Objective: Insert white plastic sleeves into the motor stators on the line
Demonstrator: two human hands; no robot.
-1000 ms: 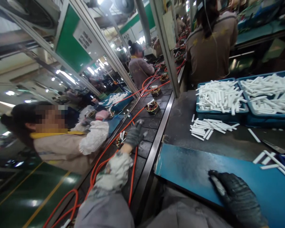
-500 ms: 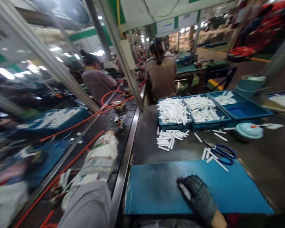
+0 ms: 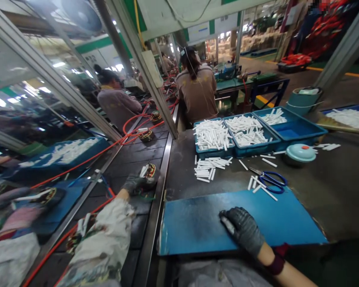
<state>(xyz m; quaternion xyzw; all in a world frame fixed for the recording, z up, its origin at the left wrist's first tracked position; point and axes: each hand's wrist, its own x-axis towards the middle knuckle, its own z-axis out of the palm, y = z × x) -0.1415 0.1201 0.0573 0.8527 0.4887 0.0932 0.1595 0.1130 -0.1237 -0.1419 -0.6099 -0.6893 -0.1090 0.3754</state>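
Note:
My left hand (image 3: 134,184), in a dark glove, is closed on the side of a motor stator (image 3: 151,172) over the black conveyor (image 3: 119,159). White sleeve pieces stick up from the stator, beside its reddish windings. My right hand (image 3: 243,230), gloved in dark grey, rests on a blue mat (image 3: 194,223) with its fingers curled. A pale patch shows along its thumb side; whether this is a held piece or the glove itself, I cannot make out. Blue-handled scissors (image 3: 273,182) lie beyond the mat's far edge, among loose white tubes (image 3: 209,167).
Blue bins (image 3: 214,151) of white tubes stand behind the mat, near a lidded light-blue bowl (image 3: 301,153). Red hoses (image 3: 92,157) cross the conveyor, and a slanted metal post (image 3: 149,75) rises beside it. Another stator (image 3: 146,135) sits farther along. Co-workers sit ahead; another's hands work at left.
My left hand has come back toward me along the conveyor with the stator. My right hand stays curled on the mat. The view has shifted slightly.

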